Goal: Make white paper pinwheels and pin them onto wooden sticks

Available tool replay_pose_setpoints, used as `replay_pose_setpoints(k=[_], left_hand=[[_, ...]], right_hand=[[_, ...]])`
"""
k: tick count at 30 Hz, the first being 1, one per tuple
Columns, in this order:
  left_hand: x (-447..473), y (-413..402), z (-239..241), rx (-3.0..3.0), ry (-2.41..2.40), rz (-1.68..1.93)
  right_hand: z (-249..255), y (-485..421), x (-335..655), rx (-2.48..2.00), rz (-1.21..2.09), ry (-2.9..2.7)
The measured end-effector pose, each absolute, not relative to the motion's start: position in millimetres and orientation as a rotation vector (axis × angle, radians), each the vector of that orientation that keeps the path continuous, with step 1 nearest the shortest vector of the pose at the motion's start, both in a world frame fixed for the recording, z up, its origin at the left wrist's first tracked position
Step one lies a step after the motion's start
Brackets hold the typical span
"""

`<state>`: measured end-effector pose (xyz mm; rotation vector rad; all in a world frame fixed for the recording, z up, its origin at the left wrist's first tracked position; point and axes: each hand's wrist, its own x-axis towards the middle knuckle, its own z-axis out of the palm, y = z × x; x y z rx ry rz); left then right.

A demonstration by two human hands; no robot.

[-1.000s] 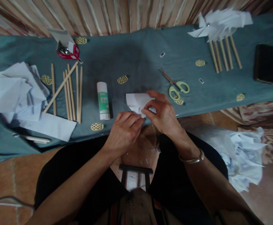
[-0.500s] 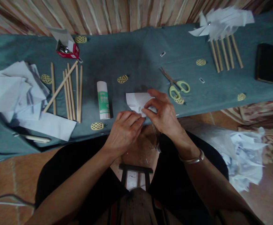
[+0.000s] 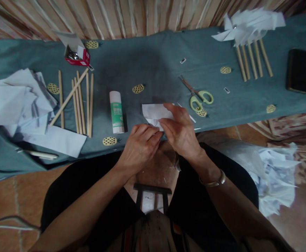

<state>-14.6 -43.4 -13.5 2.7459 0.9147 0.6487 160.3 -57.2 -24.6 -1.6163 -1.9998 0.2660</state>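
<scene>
At the near edge of the cloth-covered table, a small white sheet of paper [image 3: 156, 111] lies between my two hands, its lower part bent or folded. My left hand [image 3: 141, 142] is closed on the paper's lower left edge, fingertips pressed together. My right hand [image 3: 181, 131] holds the paper from the right, thumb and fingers on its face and upper edge; the fingers hide that side of it. A glue stick [image 3: 117, 113] stands or lies left of the paper; I cannot tell which. Green-handled scissors [image 3: 196, 95] lie slightly open beyond my right hand.
Left are wooden sticks [image 3: 78, 103], a stack of paper sheets [image 3: 19, 99] and an open red box [image 3: 78, 58] of metal pieces. Paper pinwheels [image 3: 249, 26] on sticks and a black phone [image 3: 299, 70] lie right. A clear bag [image 3: 276, 178] of paper scraps sits below the table.
My right hand has shifted slightly, its wrist turning, over the paper. A thin white strip now shows on the cloth beside it. My left hand stays almost still.
</scene>
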Motion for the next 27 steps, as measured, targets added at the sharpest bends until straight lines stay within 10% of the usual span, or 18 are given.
replay_pose_setpoints(k=[27], left_hand=[[-16,-39,-11,2.545,1.073,0.488]], right_hand=[[-21,-75,153,-1.758,0.253,-2.15]])
